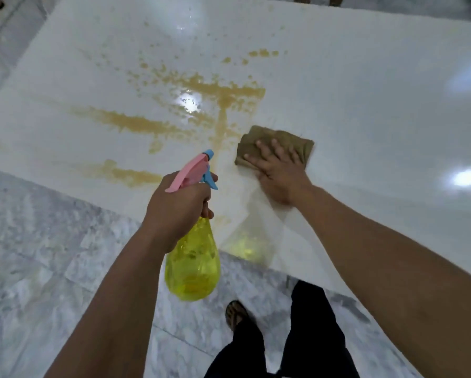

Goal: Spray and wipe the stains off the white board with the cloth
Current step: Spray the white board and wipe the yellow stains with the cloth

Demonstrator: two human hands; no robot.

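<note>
A large glossy white board (365, 110) lies flat in front of me. Brown-yellow stains (223, 94) spread across its middle and left in streaks and splatters. My left hand (179, 205) grips the neck of a yellow spray bottle (192, 268) with a pink and blue trigger head, held above the board's near edge with its nozzle toward the stains. My right hand (278, 173) lies flat, fingers spread, pressing a folded brown cloth (286, 139) onto the board just right of the vertical stain streak.
Grey marble floor tiles (38, 255) run along the board's near and left sides. My legs in dark trousers (310, 336) and a sandalled foot (235, 313) stand at the near edge. Someone's feet (319, 0) show beyond the far edge.
</note>
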